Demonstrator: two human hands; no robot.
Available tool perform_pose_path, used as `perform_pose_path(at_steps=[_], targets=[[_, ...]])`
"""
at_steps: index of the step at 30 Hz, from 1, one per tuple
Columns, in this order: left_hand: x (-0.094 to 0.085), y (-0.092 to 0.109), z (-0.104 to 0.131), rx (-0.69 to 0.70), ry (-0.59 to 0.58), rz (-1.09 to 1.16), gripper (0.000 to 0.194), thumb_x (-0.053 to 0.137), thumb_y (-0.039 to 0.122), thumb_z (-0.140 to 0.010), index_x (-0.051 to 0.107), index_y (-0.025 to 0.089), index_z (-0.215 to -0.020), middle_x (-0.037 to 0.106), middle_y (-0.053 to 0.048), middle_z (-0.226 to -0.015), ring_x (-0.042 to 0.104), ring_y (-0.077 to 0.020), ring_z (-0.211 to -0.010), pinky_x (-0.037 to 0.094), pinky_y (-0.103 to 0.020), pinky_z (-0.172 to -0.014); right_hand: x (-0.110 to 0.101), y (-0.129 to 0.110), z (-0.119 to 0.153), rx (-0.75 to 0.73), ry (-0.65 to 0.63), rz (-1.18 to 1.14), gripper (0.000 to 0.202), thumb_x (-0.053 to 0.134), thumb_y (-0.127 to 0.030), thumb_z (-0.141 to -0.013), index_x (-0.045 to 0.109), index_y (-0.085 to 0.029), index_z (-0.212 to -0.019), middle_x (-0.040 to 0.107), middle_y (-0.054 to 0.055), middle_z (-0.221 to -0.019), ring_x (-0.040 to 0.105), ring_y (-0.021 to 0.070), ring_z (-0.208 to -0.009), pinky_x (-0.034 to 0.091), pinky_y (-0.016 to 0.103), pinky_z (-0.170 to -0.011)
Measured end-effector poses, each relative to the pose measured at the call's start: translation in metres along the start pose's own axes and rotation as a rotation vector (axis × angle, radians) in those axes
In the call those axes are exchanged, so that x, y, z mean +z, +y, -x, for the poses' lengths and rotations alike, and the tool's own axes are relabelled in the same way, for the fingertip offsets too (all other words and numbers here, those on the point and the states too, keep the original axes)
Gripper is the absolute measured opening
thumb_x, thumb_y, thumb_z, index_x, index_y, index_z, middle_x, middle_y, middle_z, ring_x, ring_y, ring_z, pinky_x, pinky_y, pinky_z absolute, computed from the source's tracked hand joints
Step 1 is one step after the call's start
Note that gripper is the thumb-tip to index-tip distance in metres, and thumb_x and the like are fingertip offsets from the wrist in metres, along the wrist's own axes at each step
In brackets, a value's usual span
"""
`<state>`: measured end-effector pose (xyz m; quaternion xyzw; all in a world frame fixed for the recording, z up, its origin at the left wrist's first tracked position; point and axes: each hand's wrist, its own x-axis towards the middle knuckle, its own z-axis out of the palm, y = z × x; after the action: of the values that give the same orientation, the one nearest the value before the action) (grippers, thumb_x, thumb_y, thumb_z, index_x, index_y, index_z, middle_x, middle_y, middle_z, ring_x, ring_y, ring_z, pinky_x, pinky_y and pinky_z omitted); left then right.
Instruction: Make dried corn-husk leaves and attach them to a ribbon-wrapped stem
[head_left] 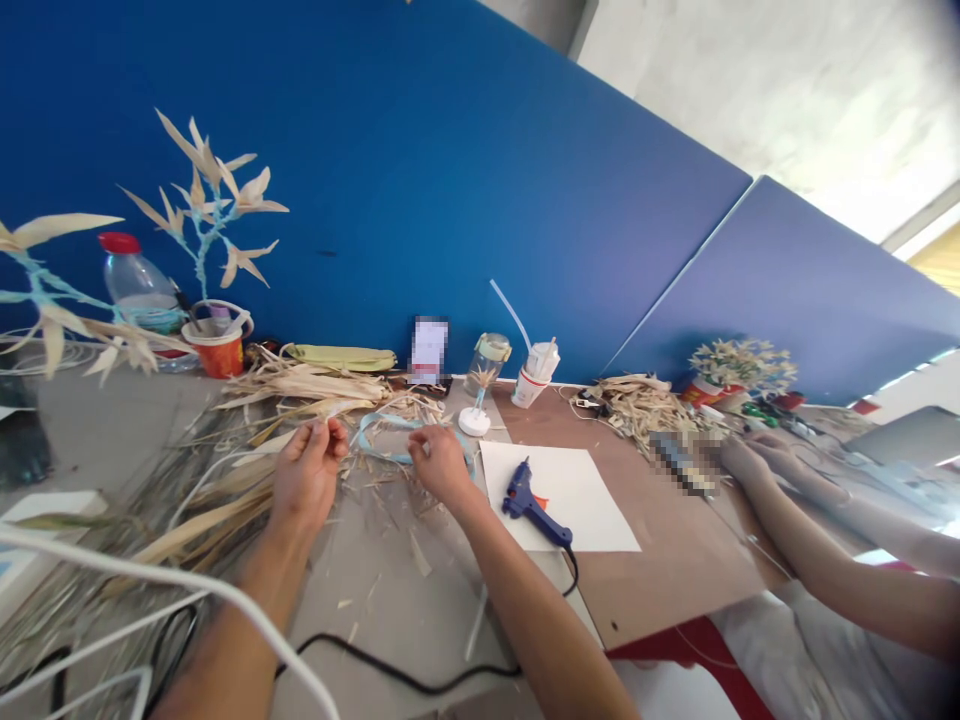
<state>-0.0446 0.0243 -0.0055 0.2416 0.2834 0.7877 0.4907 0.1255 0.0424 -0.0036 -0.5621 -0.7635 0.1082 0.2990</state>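
My left hand is raised over the table with its fingertips pinched together. A small pale bit shows at the tips, too small to name. To its right, my right hand has curled fingers, thumb and forefinger close together. A light blue strip loops beside and behind the right hand; I cannot tell whether the fingers grip it. Dried corn husks lie beyond and left of my hands. A blue glue gun rests on a white sheet right of my right hand.
Behind stand a phone, a glass jar, a small flower on a white base and a paper cup. Husk flowers rise from a red cup. A black cord crosses in front. Another person's arms reach in at right.
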Motion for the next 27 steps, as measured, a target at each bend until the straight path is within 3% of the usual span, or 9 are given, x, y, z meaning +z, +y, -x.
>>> perform_pose_path(at_steps=[9,14,19,22,25,27], targets=[[-0.002,-0.001,0.0,-0.096,-0.064,0.005,0.022,0.082,0.013,-0.059,0.063,0.018,-0.069,0.063,0.001,-0.071,0.052,-0.0082,-0.062,0.043,-0.017,-0.056,-0.02,0.018,0.004,0.068,0.084,-0.167,0.02,0.055,-0.01,-0.081,0.068,-0.015,-0.095,0.071,0.009,-0.092,0.063,0.0199,-0.089,0.046,0.029,-0.082],[-0.005,-0.004,-0.001,-0.106,-0.077,0.022,0.016,0.08,0.019,-0.065,0.066,0.017,-0.073,0.062,-0.002,-0.074,0.052,-0.0099,-0.064,0.044,-0.019,-0.053,-0.02,0.029,0.001,0.169,0.084,-0.292,0.023,0.046,-0.016,-0.086,0.069,-0.018,-0.093,0.07,0.004,-0.079,0.062,0.0174,-0.071,0.046,0.026,-0.068],[-0.005,-0.006,0.002,-0.135,-0.093,-0.004,0.016,0.079,0.019,-0.066,0.066,0.017,-0.075,0.063,-0.002,-0.077,0.054,-0.0099,-0.065,0.045,-0.018,-0.053,-0.017,0.034,0.005,0.149,0.183,-0.374,0.032,0.041,-0.015,-0.085,0.067,-0.015,-0.105,0.069,0.005,-0.087,0.062,0.0167,-0.076,0.046,0.026,-0.071],[-0.004,-0.006,0.004,-0.17,-0.1,-0.046,0.02,0.081,0.023,-0.064,0.065,0.017,-0.074,0.062,-0.001,-0.076,0.052,-0.0085,-0.062,0.045,-0.017,-0.054,-0.027,0.033,0.008,0.119,-0.009,-0.409,0.031,0.045,-0.023,-0.088,0.068,-0.015,-0.108,0.066,0.003,-0.076,0.06,0.016,-0.071,0.045,0.026,-0.068],[-0.003,-0.007,0.006,-0.18,-0.126,-0.094,0.022,0.081,0.027,-0.065,0.065,0.017,-0.075,0.062,0.001,-0.075,0.051,-0.007,-0.061,0.044,-0.016,-0.055,-0.045,0.031,0.013,-0.063,-0.383,-0.316,0.033,0.064,-0.032,-0.08,0.07,-0.02,-0.11,0.066,0.002,-0.083,0.06,0.0168,-0.08,0.044,0.026,-0.075],[-0.003,-0.008,0.006,-0.183,-0.138,-0.12,0.022,0.081,0.027,-0.065,0.065,0.017,-0.075,0.062,0.001,-0.074,0.051,-0.0071,-0.062,0.044,-0.015,-0.056,-0.053,0.028,0.018,-0.145,-0.642,-0.098,0.031,0.072,-0.029,-0.072,0.074,-0.023,-0.103,0.066,0.004,-0.087,0.058,0.0203,-0.088,0.042,0.03,-0.081]])
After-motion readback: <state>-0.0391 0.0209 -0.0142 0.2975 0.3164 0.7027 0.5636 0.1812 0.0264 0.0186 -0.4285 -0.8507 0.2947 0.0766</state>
